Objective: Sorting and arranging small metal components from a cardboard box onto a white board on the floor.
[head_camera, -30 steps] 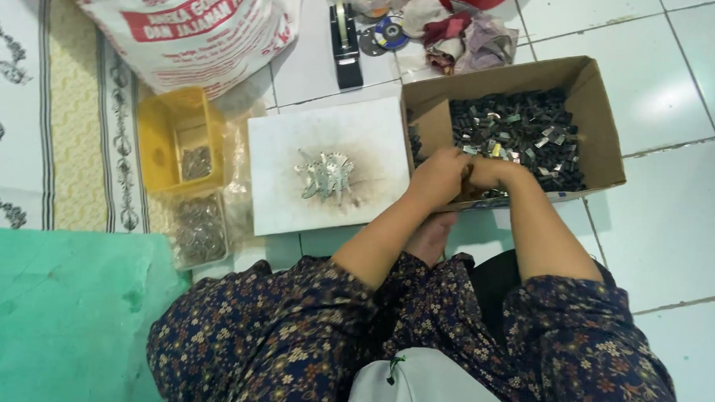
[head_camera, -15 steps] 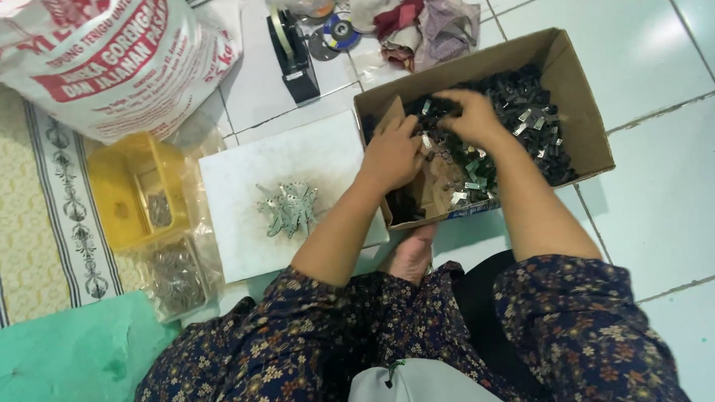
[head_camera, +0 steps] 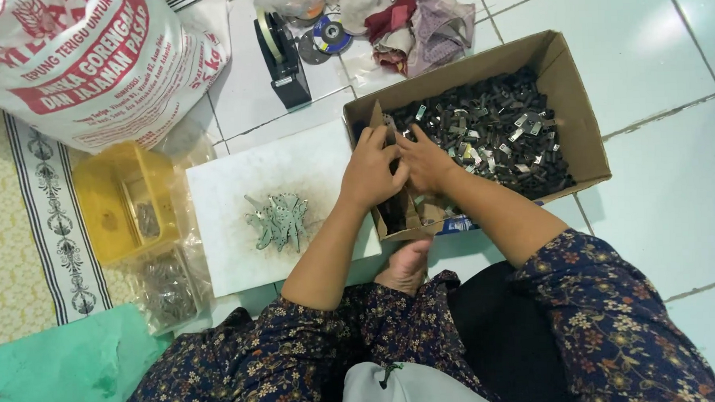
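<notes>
The floor is made of big white tiles [head_camera: 674, 206], and a person sits on it with legs folded, looking down. In the upper right of the frame is an open brown cardboard box [head_camera: 576, 122]. It is full of small dark and silver metal pieces [head_camera: 490, 137], piled mostly on its right side, so they stay together and do not spill over the tiles.

Both hands are inside the left end of the box, close together and touching. The left hand [head_camera: 372, 170] is curled with fingers bent, and the right hand [head_camera: 429, 163] is curled beside it. They seem to be pinching or gathering some of the little pieces, but the fingers hide what is in them, so I cannot tell just what they hold. A bare foot [head_camera: 407, 264] peeks out just below the box.

In the middle of the frame, touching the box's left side, lies a flat white board [head_camera: 293, 167]. A small heap of thin silver metal bits [head_camera: 277, 221] sits on it, near enough to reach easily. At the left, a yellow plastic tub [head_camera: 108, 202] and a clear plastic bag of metal bits [head_camera: 166, 287] lie beside the board.

At the upper left is a big white sack with red print [head_camera: 91, 60]. At the top are a black tape holder [head_camera: 279, 53] and some crumpled cloths [head_camera: 415, 25]. A green mat [head_camera: 54, 370] fills the lower left.
</notes>
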